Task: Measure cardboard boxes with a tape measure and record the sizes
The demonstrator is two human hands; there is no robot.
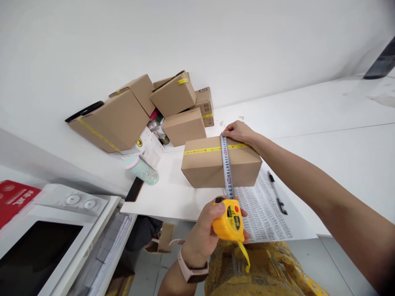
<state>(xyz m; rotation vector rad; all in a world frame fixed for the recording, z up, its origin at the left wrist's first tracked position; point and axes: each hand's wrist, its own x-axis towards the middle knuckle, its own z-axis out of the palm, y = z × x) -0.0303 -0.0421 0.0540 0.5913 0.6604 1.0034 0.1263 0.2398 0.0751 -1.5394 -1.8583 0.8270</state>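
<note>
My left hand (205, 230) is wrapped round a yellow tape measure (227, 222), held low in front of the table edge. From its case the metal blade (226, 168) runs out across the top of a cardboard box (203, 170) sealed with yellow tape. At the box's far edge, my right hand (239, 130) pinches the blade's end down. A printed sheet of figures (265, 209) lies partly under the box, with a black-and-clear pen (277, 193) on it.
Several cardboard boxes (114, 119) are piled at the back left against the wall. A mint tumbler (143, 169) stands near a dark phone-like slab (134, 189). At left is a white microwave (70, 205) with a red package (15, 201). The white table (324, 152) extends right.
</note>
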